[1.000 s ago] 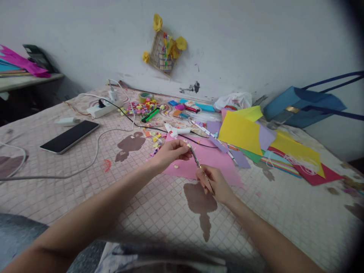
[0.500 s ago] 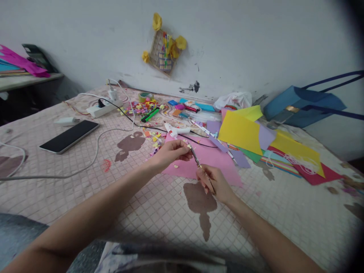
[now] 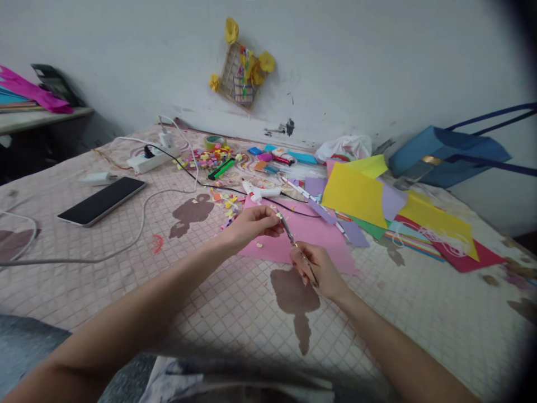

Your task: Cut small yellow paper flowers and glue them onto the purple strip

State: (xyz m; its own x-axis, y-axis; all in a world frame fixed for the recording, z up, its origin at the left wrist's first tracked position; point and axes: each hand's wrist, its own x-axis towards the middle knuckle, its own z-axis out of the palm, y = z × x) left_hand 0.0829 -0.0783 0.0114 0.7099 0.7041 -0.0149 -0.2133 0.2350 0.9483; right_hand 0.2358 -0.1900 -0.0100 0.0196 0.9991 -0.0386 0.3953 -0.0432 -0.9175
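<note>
My right hand [image 3: 312, 264] is closed around a pair of scissors [image 3: 289, 234], seen nearly edge-on, with the slim metal blades pointing up and to the left. At the blade tips, a small pale yellow paper piece [image 3: 279, 215] is pinched by my left hand [image 3: 260, 225]; its exact shape is too small to make out. Both hands hover over a pink paper sheet [image 3: 268, 253], where a few pale scraps lie. Just beyond my left hand sits a white glue gun [image 3: 262, 192] with a black cord.
Small coloured paper pieces [image 3: 201, 159], a green cutter [image 3: 222, 168] and a tape roll [image 3: 215, 143] lie at the back. A phone [image 3: 103, 201] and power strip [image 3: 151, 161] are on the left. Yellow sheets [image 3: 356, 193] and a blue bag [image 3: 444, 157] occupy the right.
</note>
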